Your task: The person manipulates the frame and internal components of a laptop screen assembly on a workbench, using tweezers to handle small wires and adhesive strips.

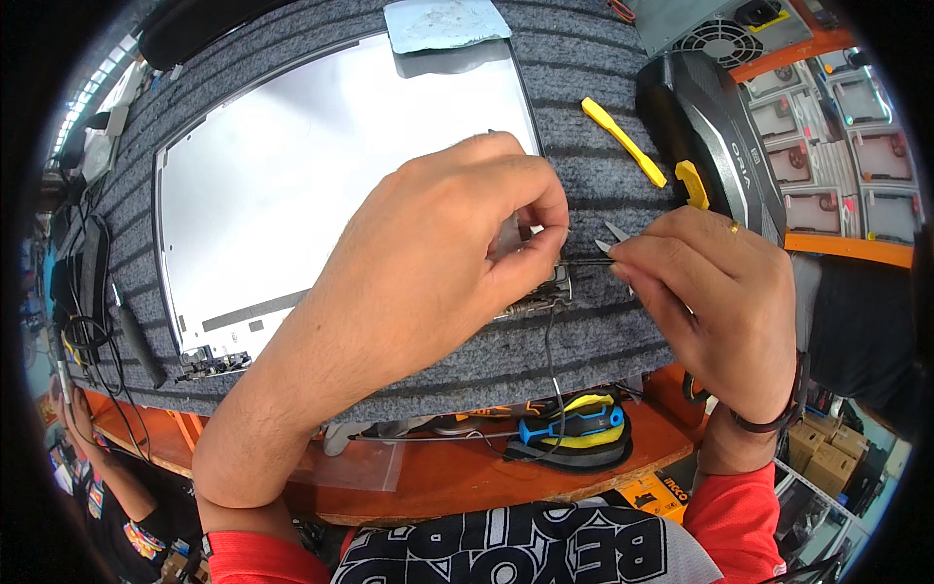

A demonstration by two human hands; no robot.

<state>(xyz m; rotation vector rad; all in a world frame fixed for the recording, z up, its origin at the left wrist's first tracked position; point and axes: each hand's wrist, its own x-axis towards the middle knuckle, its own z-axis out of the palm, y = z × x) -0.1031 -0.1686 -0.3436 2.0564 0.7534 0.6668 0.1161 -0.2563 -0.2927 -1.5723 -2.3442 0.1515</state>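
Note:
My left hand (448,234) curls over the right edge of a white laptop lid panel (253,195), fingertips pinched on a thin black cable near the metal hinge (545,302). To its right my right hand (720,302) is closed on a pointed metal tool (616,237), with the same thin cable (589,261) at its fingertips. The cable also hangs past the mat's front edge (552,355). Part of the panel and hinge is hidden under my left hand. A yellow pry tool (623,141) lies beside the panel.
Grey striped mat (584,58), pale blue pad (446,24), black case (700,117). A screwdriver (136,341) and cables lie at left. Below, an orange shelf (438,492) holds tools (569,423). Small-part bins (817,146) stand right. Another person's arm (107,467) shows lower left.

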